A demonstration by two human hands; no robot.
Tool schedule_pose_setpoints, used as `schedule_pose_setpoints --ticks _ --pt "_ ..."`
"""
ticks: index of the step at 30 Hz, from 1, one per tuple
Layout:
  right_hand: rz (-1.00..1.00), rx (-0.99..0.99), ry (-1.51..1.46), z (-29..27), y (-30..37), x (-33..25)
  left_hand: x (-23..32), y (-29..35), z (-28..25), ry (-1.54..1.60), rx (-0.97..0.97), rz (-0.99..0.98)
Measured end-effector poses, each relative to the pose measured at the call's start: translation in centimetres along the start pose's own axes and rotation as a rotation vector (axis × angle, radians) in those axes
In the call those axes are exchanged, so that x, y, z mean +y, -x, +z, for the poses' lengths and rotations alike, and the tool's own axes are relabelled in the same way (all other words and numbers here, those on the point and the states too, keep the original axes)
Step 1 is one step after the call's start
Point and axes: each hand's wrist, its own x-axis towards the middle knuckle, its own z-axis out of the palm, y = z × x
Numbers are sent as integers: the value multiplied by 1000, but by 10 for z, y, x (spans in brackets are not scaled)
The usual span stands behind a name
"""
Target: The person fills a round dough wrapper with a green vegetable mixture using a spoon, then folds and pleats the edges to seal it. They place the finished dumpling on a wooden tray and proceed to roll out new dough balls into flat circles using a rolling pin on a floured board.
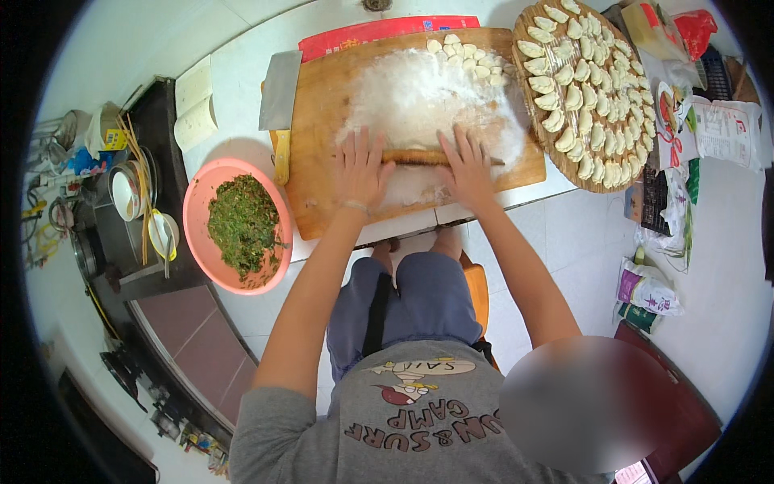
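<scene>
My left hand (363, 168) and my right hand (465, 173) lie palm down on the two ends of a wooden rolling pin (415, 157), fingers stretched out and spread. The pin lies crosswise on a floured wooden cutting board (321, 97). Whether dough lies under it, I cannot tell. Loose flour (395, 89) covers much of the board beyond my hands. Several small flattened dough pieces (469, 60) sit at its far right. Along the left edge rests a cleaver (280, 90) with a yellowish handle pointing toward me.
Left of the board stands a pink bowl (195, 230) of chopped green filling (243, 218). A round wooden board (528, 18) at the right carries many rows of shaped dumplings (587, 97). Bowls and chopsticks (145, 181) are on the dark counter at far left. Bags (647, 288) line the right wall.
</scene>
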Motion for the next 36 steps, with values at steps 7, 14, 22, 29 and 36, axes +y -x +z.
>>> schedule_pose_setpoints --ticks 7,14,22,29,36 --pt "99 -10 -335 -5 9 24 27 4 -11 253 202 -207" --pt "520 -213 -855 -4 19 34 74 -29 17 399 185 -23" --pt "773 -152 -1255 -32 20 47 69 -42 37 277 126 193" --pt "618 -20 -1067 -27 31 60 88 -25 30 241 -65 330" --pt "90 57 -220 -29 23 64 45 1 3 328 145 24"
